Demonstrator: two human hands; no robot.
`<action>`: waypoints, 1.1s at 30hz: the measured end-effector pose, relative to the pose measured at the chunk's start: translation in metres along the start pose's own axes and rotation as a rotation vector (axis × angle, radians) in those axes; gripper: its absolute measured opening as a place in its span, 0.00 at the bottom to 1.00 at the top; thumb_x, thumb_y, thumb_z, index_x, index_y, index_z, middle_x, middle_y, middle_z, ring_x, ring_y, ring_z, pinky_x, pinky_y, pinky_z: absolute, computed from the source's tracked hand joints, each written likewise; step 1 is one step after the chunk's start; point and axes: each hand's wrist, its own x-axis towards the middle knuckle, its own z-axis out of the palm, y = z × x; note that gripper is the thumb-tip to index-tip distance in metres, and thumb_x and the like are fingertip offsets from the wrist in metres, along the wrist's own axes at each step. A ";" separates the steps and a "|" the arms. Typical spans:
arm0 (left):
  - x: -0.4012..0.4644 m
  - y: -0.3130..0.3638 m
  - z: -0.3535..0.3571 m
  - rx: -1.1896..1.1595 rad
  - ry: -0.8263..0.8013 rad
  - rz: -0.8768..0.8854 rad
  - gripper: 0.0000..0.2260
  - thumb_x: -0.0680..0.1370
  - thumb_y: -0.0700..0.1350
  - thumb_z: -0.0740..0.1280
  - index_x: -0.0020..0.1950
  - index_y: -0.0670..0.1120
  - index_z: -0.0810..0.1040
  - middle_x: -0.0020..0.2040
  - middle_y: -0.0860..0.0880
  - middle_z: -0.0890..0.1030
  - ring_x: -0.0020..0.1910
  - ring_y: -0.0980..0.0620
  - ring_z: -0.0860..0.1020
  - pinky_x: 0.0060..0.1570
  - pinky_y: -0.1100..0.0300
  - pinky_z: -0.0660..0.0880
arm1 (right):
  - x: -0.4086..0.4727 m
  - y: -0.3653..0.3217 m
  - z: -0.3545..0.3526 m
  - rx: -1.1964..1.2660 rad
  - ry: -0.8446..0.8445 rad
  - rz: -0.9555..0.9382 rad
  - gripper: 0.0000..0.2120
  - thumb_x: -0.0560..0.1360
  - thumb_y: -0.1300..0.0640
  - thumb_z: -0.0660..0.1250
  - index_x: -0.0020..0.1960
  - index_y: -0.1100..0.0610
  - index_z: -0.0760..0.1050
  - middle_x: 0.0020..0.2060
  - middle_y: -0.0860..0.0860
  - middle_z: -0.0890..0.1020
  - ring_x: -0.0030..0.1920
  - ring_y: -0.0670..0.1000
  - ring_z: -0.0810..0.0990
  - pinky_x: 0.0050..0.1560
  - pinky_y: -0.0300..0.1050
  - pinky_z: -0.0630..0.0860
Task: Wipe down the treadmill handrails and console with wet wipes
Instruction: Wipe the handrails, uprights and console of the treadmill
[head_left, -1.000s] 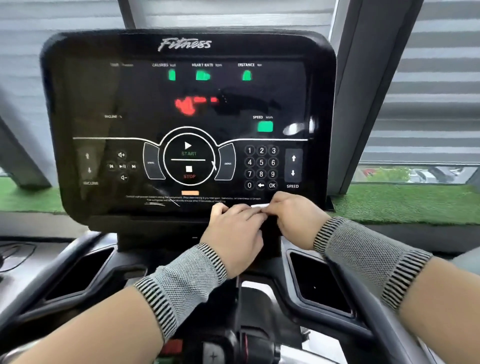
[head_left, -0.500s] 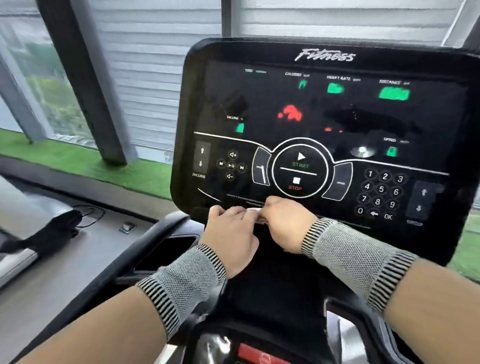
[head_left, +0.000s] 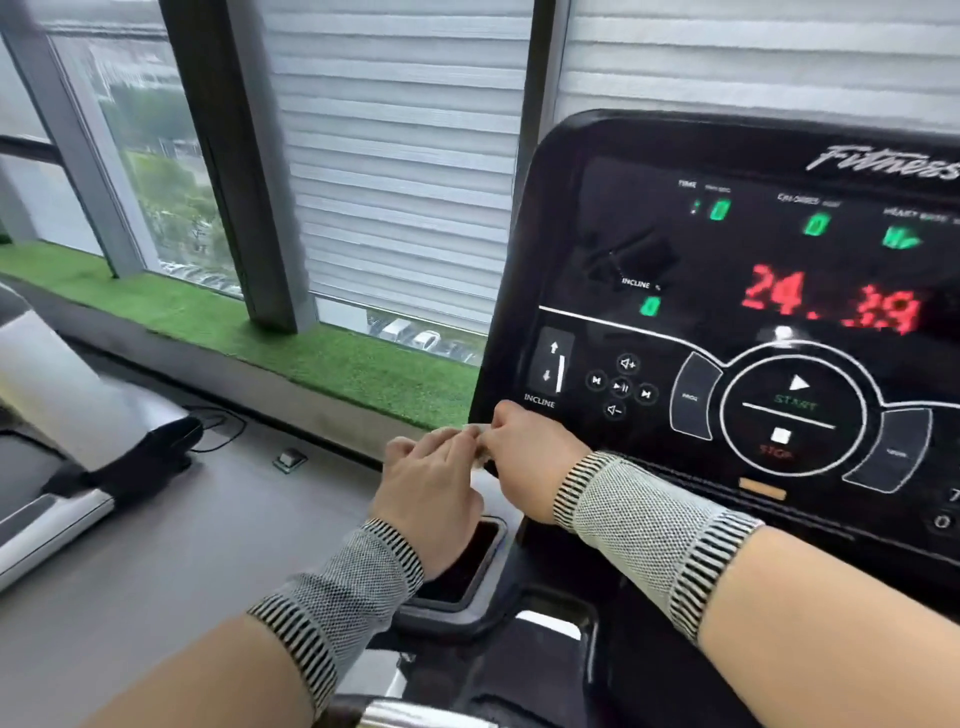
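The black treadmill console (head_left: 727, 332) fills the right of the view, its display lit with green and red digits. At its lower left corner my left hand (head_left: 431, 493) and my right hand (head_left: 524, 462) meet, both pinching a small white wet wipe (head_left: 475, 431) between their fingertips. Most of the wipe is hidden by the fingers. Both wrists wear grey knit bands. A black cup-holder recess (head_left: 467, 566) of the treadmill lies under my left wrist, and a bit of silver handrail (head_left: 415, 714) shows at the bottom edge.
A neighbouring treadmill (head_left: 78, 431) with a white and black cover stands at the left. Grey floor with a small floor socket (head_left: 289, 460) and a cable lies between. A green turf sill (head_left: 291, 353) and windows with blinds run behind.
The view has swung left, so the console now sits at the right. Both hands, still together on the wipe, have shifted from the console's bottom middle to its lower left corner.
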 end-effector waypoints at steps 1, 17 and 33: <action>0.002 -0.006 0.001 -0.002 0.006 0.007 0.20 0.74 0.46 0.64 0.65 0.49 0.71 0.62 0.56 0.77 0.68 0.55 0.69 0.60 0.54 0.60 | 0.004 -0.003 0.002 0.008 0.016 0.008 0.13 0.76 0.62 0.60 0.60 0.59 0.72 0.52 0.54 0.71 0.46 0.55 0.74 0.44 0.47 0.73; 0.110 -0.005 -0.055 -0.062 0.146 0.165 0.26 0.73 0.46 0.57 0.72 0.47 0.64 0.77 0.52 0.57 0.76 0.50 0.56 0.71 0.49 0.56 | 0.051 0.036 -0.089 -0.045 0.389 0.131 0.13 0.76 0.63 0.60 0.61 0.61 0.71 0.57 0.58 0.71 0.56 0.58 0.70 0.50 0.49 0.69; 0.204 0.036 -0.119 0.073 0.168 0.320 0.28 0.77 0.46 0.57 0.77 0.54 0.55 0.79 0.57 0.51 0.76 0.50 0.51 0.68 0.47 0.55 | 0.060 0.105 -0.168 -0.206 0.684 0.201 0.09 0.78 0.57 0.62 0.56 0.57 0.75 0.48 0.50 0.69 0.45 0.50 0.71 0.44 0.41 0.70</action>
